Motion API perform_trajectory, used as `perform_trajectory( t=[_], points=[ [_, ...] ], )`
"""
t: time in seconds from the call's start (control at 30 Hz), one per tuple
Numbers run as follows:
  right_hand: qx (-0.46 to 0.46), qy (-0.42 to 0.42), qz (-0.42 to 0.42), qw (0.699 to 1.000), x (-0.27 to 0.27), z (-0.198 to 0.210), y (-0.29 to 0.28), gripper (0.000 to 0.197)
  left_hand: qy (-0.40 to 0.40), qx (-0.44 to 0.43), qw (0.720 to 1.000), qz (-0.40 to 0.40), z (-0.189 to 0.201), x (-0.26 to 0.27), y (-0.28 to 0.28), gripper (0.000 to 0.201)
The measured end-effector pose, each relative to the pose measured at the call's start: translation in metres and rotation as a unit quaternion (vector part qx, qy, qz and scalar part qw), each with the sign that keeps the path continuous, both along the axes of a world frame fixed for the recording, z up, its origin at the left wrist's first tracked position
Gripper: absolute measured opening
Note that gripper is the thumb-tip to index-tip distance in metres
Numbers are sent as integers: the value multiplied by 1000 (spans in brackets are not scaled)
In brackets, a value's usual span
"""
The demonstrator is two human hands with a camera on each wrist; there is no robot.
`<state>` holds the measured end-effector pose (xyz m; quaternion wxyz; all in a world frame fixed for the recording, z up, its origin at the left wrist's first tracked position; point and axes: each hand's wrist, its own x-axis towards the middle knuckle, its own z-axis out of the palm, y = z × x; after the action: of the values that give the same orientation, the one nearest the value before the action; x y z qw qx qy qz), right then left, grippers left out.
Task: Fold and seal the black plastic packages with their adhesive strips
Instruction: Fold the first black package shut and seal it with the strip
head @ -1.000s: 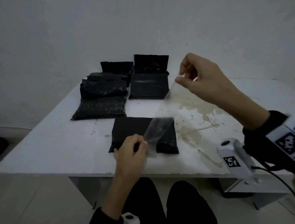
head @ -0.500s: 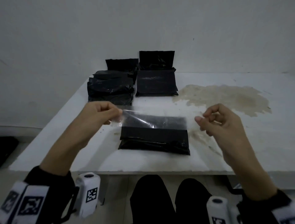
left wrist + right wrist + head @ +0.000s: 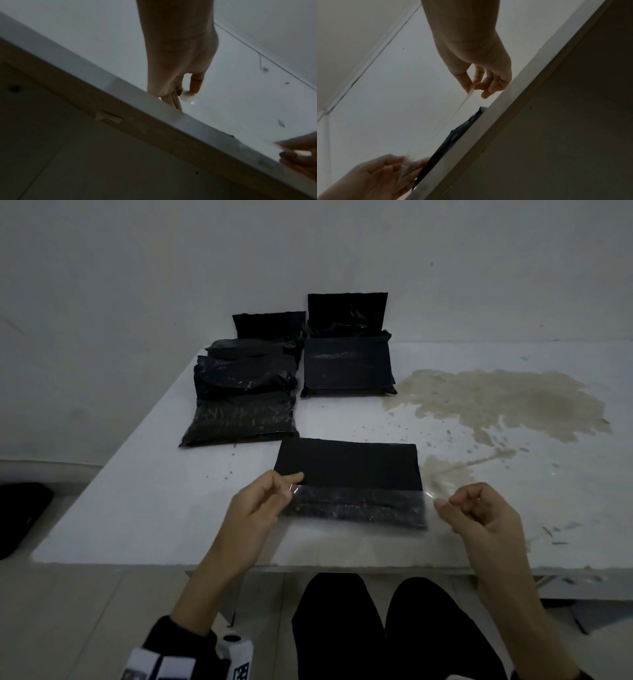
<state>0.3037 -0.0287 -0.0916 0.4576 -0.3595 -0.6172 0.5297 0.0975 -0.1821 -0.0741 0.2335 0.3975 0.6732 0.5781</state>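
Package in work: a black plastic package point(image 3: 347, 465) lay flat near the table's front edge, between the two hands, its far flap smooth and matte.
Clear strip: a transparent strip point(image 3: 358, 506) was stretched above the package's near half, running from one hand to the other; the plastic under it showed wrinkled and glossy.
Left hand: the left hand point(image 3: 260, 505) pinched the strip's left end between thumb and forefinger, at the package's left edge.
Right hand: the right hand point(image 3: 479, 515) pinched the strip's right end, the other fingers curled, just beyond the package's right edge.
Other packages: a stack of black packages point(image 3: 243, 395) sat at the far left; another point(image 3: 347, 364) beside it had its flap standing against the wall.
Table: the white table point(image 3: 137, 501) bore a brown stain point(image 3: 496, 402) on the right.
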Motion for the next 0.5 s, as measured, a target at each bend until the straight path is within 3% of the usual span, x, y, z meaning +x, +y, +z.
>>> perform_trajectory(
  t=[0.17,0.37,0.5],
  points=[
    [3,-4,4,1000,10,3,13,22,57,-9,998,24,1,12,0,18],
    [-4,-1,26,1000,14,12,18,19,70,-3,994,82,17,26,-1,24],
    [-27,8,47,999,6,14,10,17,18,2,992,127,31,9,-5,15]
  ],
)
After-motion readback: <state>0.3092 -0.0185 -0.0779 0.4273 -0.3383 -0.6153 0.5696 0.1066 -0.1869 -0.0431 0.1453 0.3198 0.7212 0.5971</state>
